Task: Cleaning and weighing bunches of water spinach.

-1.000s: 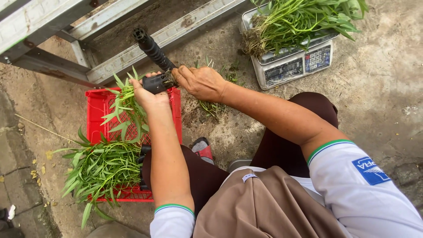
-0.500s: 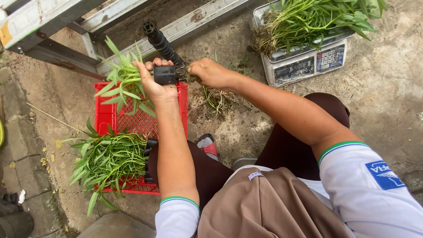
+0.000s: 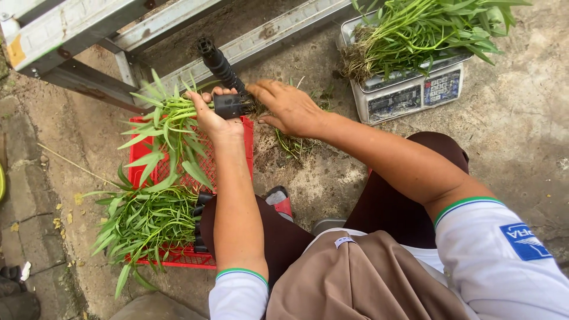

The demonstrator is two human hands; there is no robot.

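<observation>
My left hand grips a bunch of leafy green stalks just above a red plastic crate; a black band is wrapped around the stalks near the root end. My right hand rests at that root end, fingers bent on the band and roots. A stack of black bands on a rod stands just beyond the hands. More tied green bunches lie in the crate.
A grey weighing scale piled with loose greens stands at the back right. A metal frame runs across the top. Plant scraps lie on the concrete before my knees. A red sandal shows below.
The bunch in my left hand has tipped toward the crate, leaves spreading left. My right hand has stayed at the root end, working the black band. The view has shifted slightly.
</observation>
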